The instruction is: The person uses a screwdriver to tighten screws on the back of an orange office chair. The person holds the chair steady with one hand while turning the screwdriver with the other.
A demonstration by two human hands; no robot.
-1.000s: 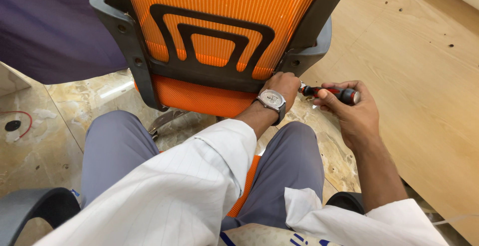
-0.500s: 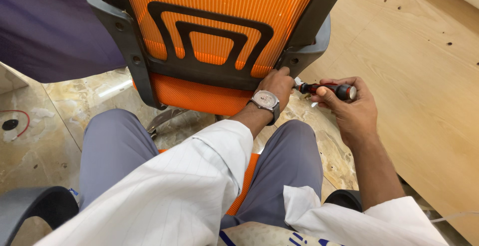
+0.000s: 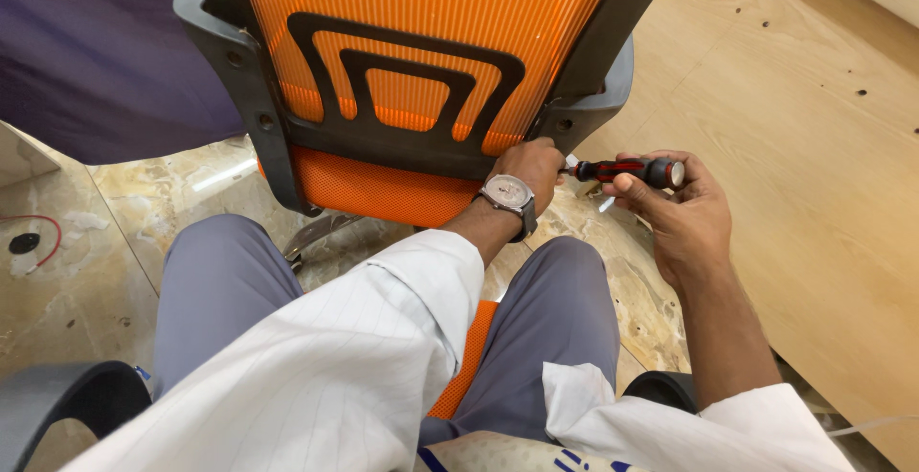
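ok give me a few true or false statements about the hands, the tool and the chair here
1. The right hand holds a red and black screwdriver. True.
2. The left hand rests on the wooden board. False: it is at the lower frame of the orange mesh chair back.
3. A wristwatch sits on the left wrist. True.
4. The chair mesh is blue. False: it is orange.

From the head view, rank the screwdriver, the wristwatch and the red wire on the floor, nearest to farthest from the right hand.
1. Screwdriver: held in the right hand.
2. Wristwatch: on the left wrist, just beside it.
3. Red wire: far left on the floor.
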